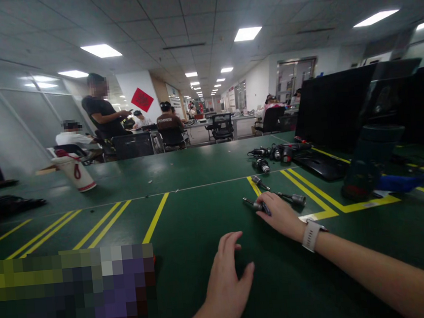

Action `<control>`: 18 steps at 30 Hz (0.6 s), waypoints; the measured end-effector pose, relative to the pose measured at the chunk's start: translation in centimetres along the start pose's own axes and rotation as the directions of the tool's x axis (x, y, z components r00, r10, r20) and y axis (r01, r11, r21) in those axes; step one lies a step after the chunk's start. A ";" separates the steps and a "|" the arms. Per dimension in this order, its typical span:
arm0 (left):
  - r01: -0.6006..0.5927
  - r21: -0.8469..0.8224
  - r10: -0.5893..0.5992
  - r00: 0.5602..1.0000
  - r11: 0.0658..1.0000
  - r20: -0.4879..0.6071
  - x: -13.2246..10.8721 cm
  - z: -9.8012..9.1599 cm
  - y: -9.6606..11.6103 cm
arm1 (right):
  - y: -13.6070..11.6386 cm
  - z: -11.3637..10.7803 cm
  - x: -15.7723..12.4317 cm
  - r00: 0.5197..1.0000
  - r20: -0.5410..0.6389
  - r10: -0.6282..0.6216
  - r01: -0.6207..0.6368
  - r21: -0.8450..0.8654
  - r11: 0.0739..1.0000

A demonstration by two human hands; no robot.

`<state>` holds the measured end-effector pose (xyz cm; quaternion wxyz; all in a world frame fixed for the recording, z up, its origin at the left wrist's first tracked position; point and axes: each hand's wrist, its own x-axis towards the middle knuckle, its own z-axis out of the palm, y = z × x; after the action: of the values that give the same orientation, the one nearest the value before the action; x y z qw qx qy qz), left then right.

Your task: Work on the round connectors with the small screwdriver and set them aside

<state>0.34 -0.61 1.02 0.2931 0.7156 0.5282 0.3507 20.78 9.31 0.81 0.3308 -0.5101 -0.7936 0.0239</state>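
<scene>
My right hand [278, 216], with a pale watch band at the wrist, reaches over the green table, its fingers closed around a short metal rod-like tool [252, 203]. The tool's slim tip points left; its other end is hidden by my fingers. Just right of that hand lies a thicker metal cylinder with a thin shaft [292, 198]. A similar slim metal piece [260, 182] is a little farther back. Nearer to me, my left hand [230, 281] hovers over the tabletop, thumb and fingers apart, holding nothing.
Several dark tools with metal ends [276, 153] are clustered at the back right, beside a black tray-like object [322, 164]. A dark bottle [371, 162] and a monitor [335, 106] stand at right. A white cup [75, 172] stands left. Yellow tape marks the green table [198, 212].
</scene>
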 end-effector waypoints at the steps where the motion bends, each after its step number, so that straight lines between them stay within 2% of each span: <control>1: 0.003 0.004 -0.003 1.000 1.000 0.010 -0.1 0.0 0.0 | 0.2 -0.3 0.0 1.000 -0.007 0.008 -0.008 -0.011 1.000; 7: 0.016 0.009 -0.016 0.998 1.000 0.060 -0.3 -0.2 0.2 | 3.0 -3.8 0.5 0.989 -0.071 0.131 -0.138 -0.118 0.983; 10: 0.026 0.015 -0.027 0.997 1.000 0.071 -0.3 -0.3 0.4 | 5.1 -5.4 0.3 0.981 -0.036 0.189 -0.192 -0.192 0.962; 14: 0.003 0.027 -0.005 0.998 1.000 0.069 -0.3 -0.2 0.4 | 7.2 -5.9 -0.7 0.960 0.046 0.276 -0.259 -0.230 0.938; 18: -0.017 0.037 0.015 0.998 0.999 0.058 -0.3 0.0 0.1 | 7.9 -5.5 -1.6 0.940 0.098 0.327 -0.305 -0.188 0.934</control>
<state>0.34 -0.93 1.09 0.2922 0.7350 0.5202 0.3222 30.49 10.15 1.35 0.2263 -0.6551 -0.7197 0.0416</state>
